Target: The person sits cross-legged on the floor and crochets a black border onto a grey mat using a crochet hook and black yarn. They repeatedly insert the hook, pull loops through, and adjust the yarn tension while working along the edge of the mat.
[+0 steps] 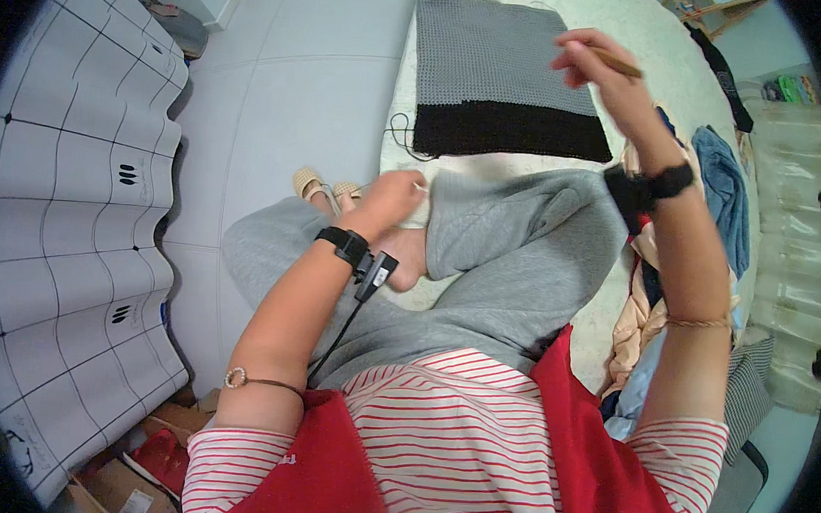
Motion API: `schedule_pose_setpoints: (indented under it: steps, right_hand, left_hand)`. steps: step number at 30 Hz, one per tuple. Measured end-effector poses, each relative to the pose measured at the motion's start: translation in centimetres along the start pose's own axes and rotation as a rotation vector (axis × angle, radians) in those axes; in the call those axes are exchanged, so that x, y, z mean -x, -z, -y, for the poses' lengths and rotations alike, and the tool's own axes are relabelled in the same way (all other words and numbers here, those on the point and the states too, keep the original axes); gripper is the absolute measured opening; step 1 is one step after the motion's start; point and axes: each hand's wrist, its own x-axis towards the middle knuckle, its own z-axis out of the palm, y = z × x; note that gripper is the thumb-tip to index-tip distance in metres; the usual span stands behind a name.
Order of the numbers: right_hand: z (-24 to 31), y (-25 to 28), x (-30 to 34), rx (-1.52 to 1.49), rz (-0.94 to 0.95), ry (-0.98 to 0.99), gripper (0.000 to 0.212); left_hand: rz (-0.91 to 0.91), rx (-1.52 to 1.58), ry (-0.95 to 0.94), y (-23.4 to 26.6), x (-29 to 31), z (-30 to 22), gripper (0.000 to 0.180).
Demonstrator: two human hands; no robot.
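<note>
My right hand (605, 71) is raised at the upper right, above the far corner of a knitted or crocheted piece. Its curled fingers hold a slim brown wooden stick (618, 61), whose kind I cannot make out. My left hand (397, 199) is closed just above my bare foot, with a bit of something white at its fingertips, too blurred to name. Flat on the pale bed beyond my legs lies the openwork piece, with a wide grey part (489, 50) and a black band (512, 131) along its near side. A loose black yarn end (401, 134) curls off its left corner.
Rumpled clothes, among them a blue denim garment (720, 186), are heaped on the right of the pale bed (644, 45). A white checked curtain (85, 199) hangs at left. Beige slippers (310, 183) rest on the tiled floor (284, 89). Red shoes (161, 458) sit in a cardboard box at lower left.
</note>
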Motion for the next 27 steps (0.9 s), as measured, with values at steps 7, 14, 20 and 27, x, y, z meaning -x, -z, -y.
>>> schedule_pose_setpoints:
  steps: [7, 14, 20, 27]
  right_hand:
    - [-6.9, -10.9, -1.5, -0.701, -0.177, -0.308, 0.021]
    - [-10.8, -15.1, 1.4, -0.712, -0.275, -0.513, 0.017]
    - [-13.9, -16.0, 1.2, -0.591, -0.213, -0.446, 0.015]
    - [-15.0, -16.7, 1.3, -0.529, -0.189, -0.424, 0.014]
  left_hand:
    - [-0.352, 0.185, 0.074, -0.1, -3.4, 4.1, 0.023]
    - [-0.249, 0.712, 0.506, -1.5, -7.6, 4.4, 0.023]
    - [0.023, 0.712, 0.622, 0.8, -9.1, 3.9, 0.016]
    - [0.054, 1.018, 0.680, 1.6, -9.1, 3.2, 0.011]
